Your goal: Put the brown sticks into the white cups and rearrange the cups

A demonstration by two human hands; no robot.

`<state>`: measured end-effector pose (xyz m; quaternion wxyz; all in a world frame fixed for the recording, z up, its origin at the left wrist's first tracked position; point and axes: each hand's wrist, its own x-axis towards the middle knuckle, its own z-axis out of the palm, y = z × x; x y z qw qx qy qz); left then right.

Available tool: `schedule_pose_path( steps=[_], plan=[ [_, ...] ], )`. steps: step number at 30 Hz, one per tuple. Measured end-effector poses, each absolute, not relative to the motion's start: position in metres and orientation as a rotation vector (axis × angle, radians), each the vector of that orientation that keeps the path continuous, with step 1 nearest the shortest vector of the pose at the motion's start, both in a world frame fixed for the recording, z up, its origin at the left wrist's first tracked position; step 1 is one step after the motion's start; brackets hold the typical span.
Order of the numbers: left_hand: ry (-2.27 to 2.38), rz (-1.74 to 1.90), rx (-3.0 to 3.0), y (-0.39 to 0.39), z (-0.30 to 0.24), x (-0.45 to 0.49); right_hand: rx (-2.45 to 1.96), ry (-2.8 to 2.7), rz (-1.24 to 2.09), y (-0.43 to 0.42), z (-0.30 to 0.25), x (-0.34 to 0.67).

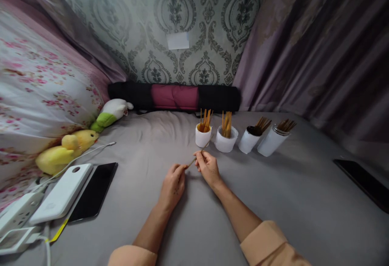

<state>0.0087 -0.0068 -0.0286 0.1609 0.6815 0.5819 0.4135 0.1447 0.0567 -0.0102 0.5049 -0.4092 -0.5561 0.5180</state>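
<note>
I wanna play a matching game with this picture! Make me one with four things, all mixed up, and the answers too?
1. thin stick
2. four containers
3. white power bank
4. long bundle

A. beside a black phone
B. black ends, maroon middle
C. between the left hand and right hand
D. with other sticks inside

Pairs: 1-C, 2-D, 3-A, 4-B

A grey sheet [146,148] bears four white containers [203,138] in a row and two black phones [92,193].

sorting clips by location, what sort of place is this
Probably a bedroom, judging by the creased grey sheet, the yellow plush toy and the purplish curtain at the right.
</note>
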Motion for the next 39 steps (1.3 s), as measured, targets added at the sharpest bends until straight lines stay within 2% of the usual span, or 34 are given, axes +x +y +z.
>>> schedule_pose_path(
  steps=[14, 21, 28, 39],
  plan=[
    [1.668, 1.272, 1.583, -0.007, -0.015, 0.016, -1.042, -1.284, 1.258, 0.059, -0.010, 0.147],
    [1.355, 1.262, 0.959, -0.005, -0.012, 0.022, -1.052, -1.239, 1.262, 0.059, -0.009, 0.148],
    [1.017, 1.243, 0.589, -0.006, -0.007, 0.023, -1.054, -1.232, 1.254, 0.059, -0.007, 0.150],
    [0.929, 1.188, 0.504, -0.008, -0.005, 0.024, -1.053, -1.256, 1.205, 0.058, -0.011, 0.152]
  ],
)
